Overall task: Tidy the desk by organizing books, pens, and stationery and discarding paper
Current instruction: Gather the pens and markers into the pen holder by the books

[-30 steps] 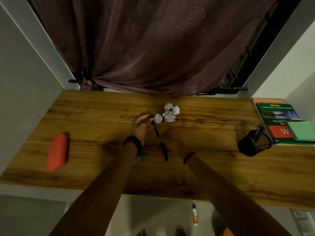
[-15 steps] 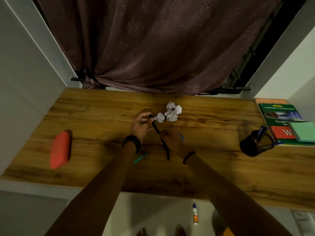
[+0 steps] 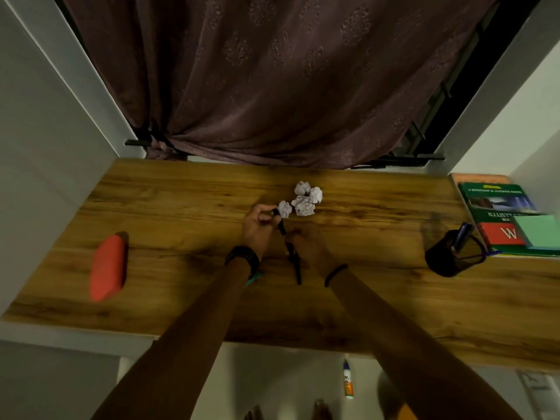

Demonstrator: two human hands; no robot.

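Note:
Both hands meet at the middle of the wooden desk [image 3: 181, 207]. My left hand [image 3: 257, 225] pinches the far end of a black pen [image 3: 281, 227]. My right hand [image 3: 306, 244] grips a second black pen [image 3: 295, 265] whose tip points toward me. Several crumpled paper balls [image 3: 304, 200] lie just beyond the hands. A teal pen [image 3: 253, 278] pokes out from under my left wrist. At the right stands a black mesh pen holder [image 3: 448, 257] with a pen in it, beside a stack of books [image 3: 500, 216] topped by a green notepad [image 3: 538, 231].
A red pencil case [image 3: 107, 266] lies at the desk's left end. A dark curtain [image 3: 272, 86] hangs behind the desk. A glue bottle [image 3: 348, 380] lies on the floor below the front edge. White walls close in both sides.
My right hand has come up over the nearer black pen and closed on it. My left hand has lifted the far pen's end slightly toward the paper balls.

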